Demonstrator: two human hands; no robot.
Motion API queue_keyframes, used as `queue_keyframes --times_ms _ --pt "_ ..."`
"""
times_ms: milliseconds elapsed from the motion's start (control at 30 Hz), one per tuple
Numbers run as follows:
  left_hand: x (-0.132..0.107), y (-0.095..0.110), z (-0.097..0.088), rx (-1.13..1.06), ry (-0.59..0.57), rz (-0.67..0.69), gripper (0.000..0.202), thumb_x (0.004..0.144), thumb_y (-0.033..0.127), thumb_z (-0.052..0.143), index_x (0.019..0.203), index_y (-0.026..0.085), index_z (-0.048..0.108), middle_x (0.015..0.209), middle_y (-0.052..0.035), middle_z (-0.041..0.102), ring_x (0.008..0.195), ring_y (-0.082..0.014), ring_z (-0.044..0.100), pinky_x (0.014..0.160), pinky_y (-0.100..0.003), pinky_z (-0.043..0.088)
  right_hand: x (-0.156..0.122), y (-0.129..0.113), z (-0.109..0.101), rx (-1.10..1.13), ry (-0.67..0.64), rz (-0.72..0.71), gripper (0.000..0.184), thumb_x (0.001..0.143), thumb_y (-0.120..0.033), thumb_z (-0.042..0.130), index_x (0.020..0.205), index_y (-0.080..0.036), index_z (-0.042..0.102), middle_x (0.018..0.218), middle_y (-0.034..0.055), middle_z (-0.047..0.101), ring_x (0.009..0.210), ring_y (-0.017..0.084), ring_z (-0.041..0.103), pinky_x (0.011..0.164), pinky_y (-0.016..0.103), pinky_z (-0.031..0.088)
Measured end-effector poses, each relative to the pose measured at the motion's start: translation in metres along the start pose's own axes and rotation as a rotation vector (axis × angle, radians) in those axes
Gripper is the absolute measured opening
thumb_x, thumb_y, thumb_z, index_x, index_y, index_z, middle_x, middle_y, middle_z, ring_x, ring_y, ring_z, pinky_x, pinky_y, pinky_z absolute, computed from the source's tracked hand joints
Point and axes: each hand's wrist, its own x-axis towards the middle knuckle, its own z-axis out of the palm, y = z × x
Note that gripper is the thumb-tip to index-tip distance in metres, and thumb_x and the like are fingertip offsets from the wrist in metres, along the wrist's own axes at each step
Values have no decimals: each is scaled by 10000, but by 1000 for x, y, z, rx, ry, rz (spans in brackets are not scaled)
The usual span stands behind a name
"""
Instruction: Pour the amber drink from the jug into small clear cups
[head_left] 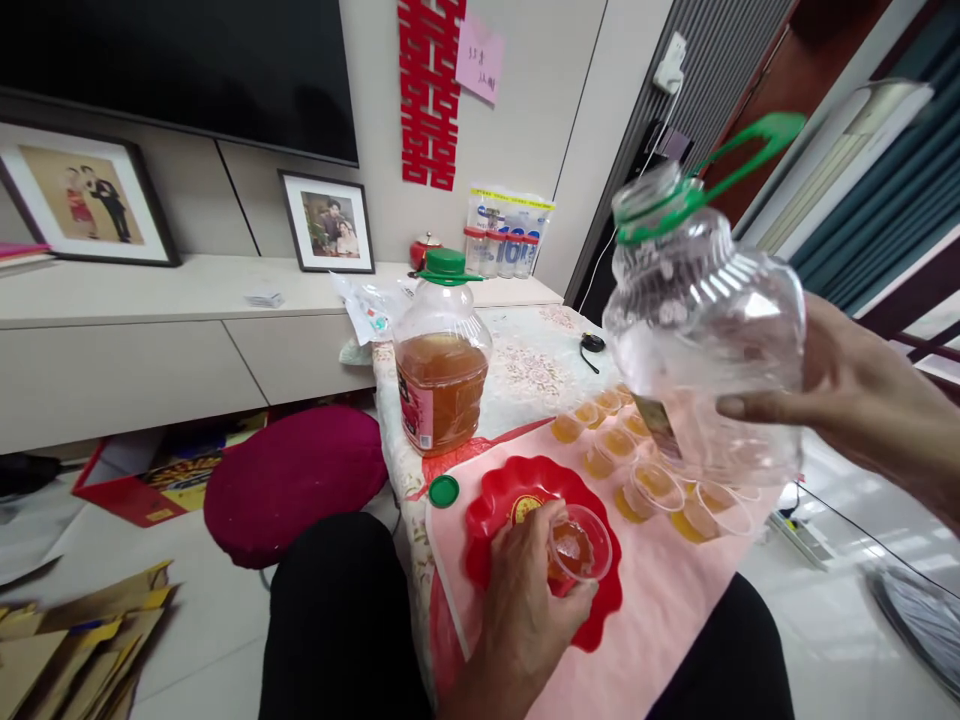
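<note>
My left hand (525,590) has its fingers round a small clear plastic cup (577,545) with amber liquid in it, over the red scalloped plate (499,500). My right hand (825,380) grips a large clear plastic jug (705,330) with a green handle ring at its uncapped neck. That jug is raised, slightly tilted, and looks nearly empty. A green cap (443,491) lies on the pink sheet (592,660). Behind the plate stands a second jug (442,385), green-capped and more than half full of amber liquid.
Several filled cups (615,450) stand in rows right of the plate, partly behind the raised jug. A black tape measure (592,343) lies farther back on the table. At left are a magenta round stool (300,480) and flattened cardboard (67,640) on the floor.
</note>
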Motion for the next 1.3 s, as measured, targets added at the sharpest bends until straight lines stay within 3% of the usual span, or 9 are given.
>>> queue_keyframes --times_ms 133,233,300,400,600,1033,1300 --pt "-2 -4 3 -9 14 -12 679 668 175 722 1340 243 651 1358 -110 734 1325 -378 642 1194 -699 465 21 -4 38 285 44 50 1026 487 -344 981 1439 -377 599 1312 41 709 1297 361 628 1182 640 431" --pt "-3 -6 4 -1 17 -16 678 673 175 711 1346 230 651 1376 -119 721 1349 -386 620 1205 -698 455 31 10 69 439 104 90 1148 502 -317 969 1532 -323 463 1254 57 684 1314 347 603 1159 621 452" --pt "-3 -6 4 3 -5 -33 690 667 180 714 1352 223 648 1388 -125 711 1363 -394 606 1216 -699 443 35 23 93 508 124 91 1054 594 -330 941 1526 -273 452 1361 88 644 1329 344 582 1153 638 452" --pt "-3 -8 5 12 -15 -69 709 663 193 724 1366 226 636 1415 -140 687 1375 -405 594 1219 -703 439 37 40 129 577 140 89 742 831 -387 812 1489 -254 495 1403 103 616 1297 327 597 1098 627 496" --pt "-5 -20 5 25 -85 -60 750 708 212 705 1447 260 584 1501 -110 631 1451 -367 540 1276 -657 397 33 65 181 629 160 89 566 931 -418 735 1437 -243 552 1451 104 592 1327 316 576 1093 598 505" --pt "-5 -31 6 41 -120 -50 807 692 200 701 1484 280 567 1506 -95 631 1448 -373 546 1266 -652 419 25 109 223 644 148 107 604 952 -447 712 1488 -249 515 1511 114 556 1353 326 565 1113 617 489" --pt "-6 -13 10 33 32 -47 739 646 158 652 1379 254 644 1378 -95 720 1343 -367 625 1199 -621 482 16 114 232 595 97 130 597 949 -440 721 1480 -246 529 1521 116 558 1362 328 566 1120 623 489"
